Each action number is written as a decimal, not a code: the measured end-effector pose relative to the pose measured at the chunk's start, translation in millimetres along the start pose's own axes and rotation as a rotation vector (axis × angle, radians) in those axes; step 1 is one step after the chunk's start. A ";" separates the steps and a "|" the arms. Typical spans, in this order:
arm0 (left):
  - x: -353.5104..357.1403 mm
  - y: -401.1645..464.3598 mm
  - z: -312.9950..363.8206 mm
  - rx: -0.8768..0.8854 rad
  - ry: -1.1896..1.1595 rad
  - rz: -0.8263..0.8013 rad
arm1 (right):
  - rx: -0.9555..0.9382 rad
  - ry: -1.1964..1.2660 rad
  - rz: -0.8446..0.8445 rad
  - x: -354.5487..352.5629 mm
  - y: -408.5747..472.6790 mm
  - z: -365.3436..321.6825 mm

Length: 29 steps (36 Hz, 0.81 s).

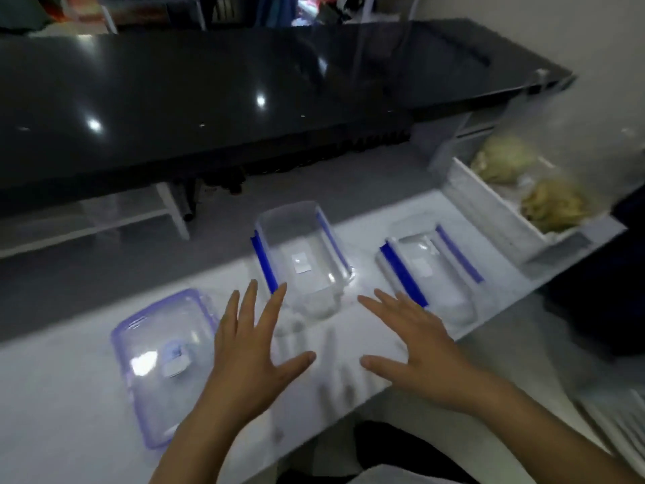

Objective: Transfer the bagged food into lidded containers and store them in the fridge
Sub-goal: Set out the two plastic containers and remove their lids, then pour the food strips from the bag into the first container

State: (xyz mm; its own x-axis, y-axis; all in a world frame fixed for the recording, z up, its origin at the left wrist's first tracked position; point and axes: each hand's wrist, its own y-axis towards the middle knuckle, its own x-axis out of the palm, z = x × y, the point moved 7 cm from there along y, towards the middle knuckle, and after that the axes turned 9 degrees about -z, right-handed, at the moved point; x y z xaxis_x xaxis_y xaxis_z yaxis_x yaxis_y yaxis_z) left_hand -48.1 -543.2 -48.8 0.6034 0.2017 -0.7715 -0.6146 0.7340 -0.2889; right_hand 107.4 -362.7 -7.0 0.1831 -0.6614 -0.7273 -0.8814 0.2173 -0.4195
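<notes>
- both hands hover over the white worktop (69,396) with fingers spread and straight, palms down, grasping nothing.
- left hand (249,347) sits near the worktop's near edge, between the loose lid and the middle container; its fingertips reach toward that container's near left corner, and whether they touch it cannot be told.
- right hand (419,344) is beside it, its fingers pointing toward the gap between the two containers, close to the right one's near left corner.
- middle container (303,260) is clear with blue side clips, open and with no food inside, standing upright around the middle of the worktop.
- right container (427,270) is the same kind, also open, and stands further toward the worktop's right end.
- lid (164,358) with a pale purple rim lies flat at the left of the left hand, near the near edge.
- bagged food (548,200), yellowish lumps in clear plastic, rests in a white tray (488,204) at the right end of the worktop, well apart from both hands.
- black glossy surface (209,99) runs across beyond the worktop's far edge.
</notes>
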 end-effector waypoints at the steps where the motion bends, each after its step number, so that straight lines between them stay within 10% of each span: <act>1: 6.6 9.7 17.5 0.038 0.013 -0.013 | 0.037 0.001 0.054 -15.7 -12.2 13.6; 19: 150.1 125.6 315.9 0.246 0.159 -0.245 | 0.259 0.273 0.482 -192.6 -147.5 309.5; 29: 146.1 187.2 447.4 0.369 0.025 -0.014 | 0.217 0.235 0.520 -308.5 -157.0 420.3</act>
State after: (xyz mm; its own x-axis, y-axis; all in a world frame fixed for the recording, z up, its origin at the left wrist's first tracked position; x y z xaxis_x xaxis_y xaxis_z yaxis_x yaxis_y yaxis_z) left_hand 152.3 -86.2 38.0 0.5954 0.1771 -0.7836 -0.3786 0.9221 -0.0793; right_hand 372.3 109.0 55.0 -0.3703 -0.5648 -0.7375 -0.7161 0.6793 -0.1607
